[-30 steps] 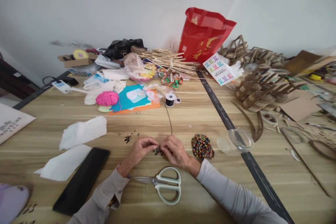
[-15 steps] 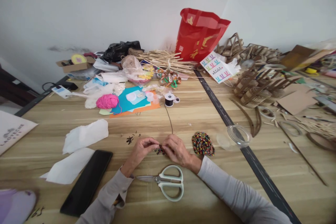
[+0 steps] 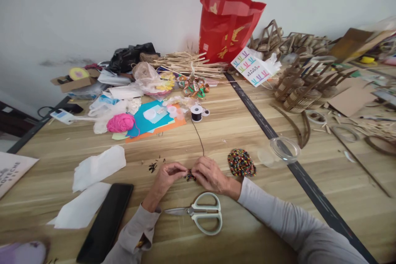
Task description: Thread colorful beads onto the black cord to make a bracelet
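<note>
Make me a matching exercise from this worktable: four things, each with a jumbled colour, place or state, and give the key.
Things:
1. Scissors
2. Thread spool
3. Small bead cluster
4. Ball of yarn

Descriptions:
A. Close beside the right hand
B. Pale-handled, pointing left
C. Bright pink
D. Black and white

Pairs: 1-B, 2-D, 3-A, 4-C
</note>
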Demonstrator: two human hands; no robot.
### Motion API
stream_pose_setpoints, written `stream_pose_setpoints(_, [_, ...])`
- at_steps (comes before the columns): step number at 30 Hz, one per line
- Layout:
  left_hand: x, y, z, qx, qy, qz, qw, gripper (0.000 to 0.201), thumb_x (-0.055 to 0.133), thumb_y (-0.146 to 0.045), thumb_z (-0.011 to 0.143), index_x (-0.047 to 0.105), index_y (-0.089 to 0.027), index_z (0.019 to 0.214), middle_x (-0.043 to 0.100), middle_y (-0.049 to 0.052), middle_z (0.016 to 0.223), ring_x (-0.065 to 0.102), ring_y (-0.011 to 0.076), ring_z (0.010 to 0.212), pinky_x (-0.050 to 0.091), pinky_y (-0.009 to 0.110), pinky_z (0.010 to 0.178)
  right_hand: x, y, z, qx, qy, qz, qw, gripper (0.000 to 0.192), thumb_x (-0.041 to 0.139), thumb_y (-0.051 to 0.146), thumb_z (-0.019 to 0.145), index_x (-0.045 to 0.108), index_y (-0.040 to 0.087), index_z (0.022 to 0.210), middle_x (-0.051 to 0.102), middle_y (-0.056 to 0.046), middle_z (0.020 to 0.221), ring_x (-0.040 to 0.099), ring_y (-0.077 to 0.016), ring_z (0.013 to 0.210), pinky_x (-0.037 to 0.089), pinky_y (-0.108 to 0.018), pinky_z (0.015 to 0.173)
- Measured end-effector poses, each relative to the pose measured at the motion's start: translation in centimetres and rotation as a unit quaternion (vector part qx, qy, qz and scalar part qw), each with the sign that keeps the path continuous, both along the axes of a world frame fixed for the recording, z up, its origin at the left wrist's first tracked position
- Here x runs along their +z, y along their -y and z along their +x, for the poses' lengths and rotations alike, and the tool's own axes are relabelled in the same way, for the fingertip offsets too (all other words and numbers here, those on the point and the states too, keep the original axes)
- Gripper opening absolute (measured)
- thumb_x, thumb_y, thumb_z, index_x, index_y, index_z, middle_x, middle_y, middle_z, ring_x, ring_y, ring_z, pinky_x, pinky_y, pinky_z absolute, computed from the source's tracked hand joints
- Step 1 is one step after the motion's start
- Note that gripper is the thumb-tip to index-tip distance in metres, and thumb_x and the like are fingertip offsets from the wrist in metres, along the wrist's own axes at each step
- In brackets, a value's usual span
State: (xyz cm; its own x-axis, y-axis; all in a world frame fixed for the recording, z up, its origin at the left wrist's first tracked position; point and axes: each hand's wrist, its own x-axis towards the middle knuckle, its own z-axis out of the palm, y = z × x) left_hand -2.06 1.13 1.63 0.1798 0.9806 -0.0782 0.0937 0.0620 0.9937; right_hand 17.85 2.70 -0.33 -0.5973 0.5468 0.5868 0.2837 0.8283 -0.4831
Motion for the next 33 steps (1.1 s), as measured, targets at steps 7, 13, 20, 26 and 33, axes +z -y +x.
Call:
stream_pose_setpoints(7, [-0.08, 0.02, 0.14, -0.005, 0.006, -0.003, 1.0, 0.007, 0.076, -0.018, 0.06, 0.071, -0.015, 0.064, 0.07, 0.003, 0.064, 0.063, 0.0151, 0.061, 0.05, 0.024, 0.061, 0.59, 0.03, -0.03, 0.008, 0.002, 0.006, 1.0, 0.009, 0.044, 0.018, 0.092, 0.052, 0.017, 0.086, 0.057, -0.006, 0.077, 0.049, -0.0174, 0.075, 0.042, -0.031, 0.069])
stream_pose_setpoints(13, [-0.01, 0.08, 0.27, -0.009, 0.001, 0.0, 1.0, 0.011, 0.077, -0.023, 0.061, 0.07, -0.015, 0.064, 0.069, 0.003, 0.066, 0.062, 0.0154, 0.062, 0.05, 0.026, 0.061, 0.52, -0.08, -0.02, 0.009, 0.003, 0.006, 1.0, 0.01, 0.044, 0.018, 0.092, 0.052, 0.017, 0.086, 0.057, -0.006, 0.078, 0.049, -0.0174, 0.075, 0.042, -0.031, 0.069])
stream_pose_setpoints(20, [0.0, -0.02, 0.4, -0.008, 0.007, 0.003, 1.0, 0.012, 0.078, -0.022, 0.06, 0.07, -0.015, 0.064, 0.068, 0.003, 0.067, 0.061, 0.0147, 0.064, 0.049, 0.024, 0.06, 0.85, -0.12, 0.03, 0.002, 0.011, 0.016, 1.0, 0.011, 0.043, 0.018, 0.092, 0.052, 0.017, 0.086, 0.057, -0.007, 0.077, 0.049, -0.0172, 0.074, 0.042, -0.03, 0.068])
stream_pose_setpoints(26, [-0.03, -0.15, 0.34, -0.009, 0.004, 0.012, 1.0, 0.012, 0.078, -0.023, 0.061, 0.069, -0.015, 0.063, 0.066, 0.003, 0.066, 0.059, 0.014, 0.062, 0.048, 0.024, 0.059, 0.84, -0.1, 0.1, 0.001, 0.015, 0.017, 1.0, 0.011, 0.044, 0.018, 0.092, 0.053, 0.016, 0.087, 0.056, -0.006, 0.078, 0.049, -0.0168, 0.075, 0.042, -0.03, 0.069])
stream_pose_setpoints(33, [-0.03, -0.13, 0.34, -0.015, -0.006, 0.021, 1.0, 0.014, 0.077, -0.025, 0.063, 0.068, -0.015, 0.064, 0.065, 0.003, 0.067, 0.059, 0.0144, 0.063, 0.048, 0.024, 0.059, 0.74, -0.07, 0.12, 0.001, 0.02, 0.025, 0.999, 0.011, 0.043, 0.018, 0.092, 0.053, 0.017, 0.086, 0.056, -0.006, 0.078, 0.049, -0.0168, 0.075, 0.043, -0.031, 0.07])
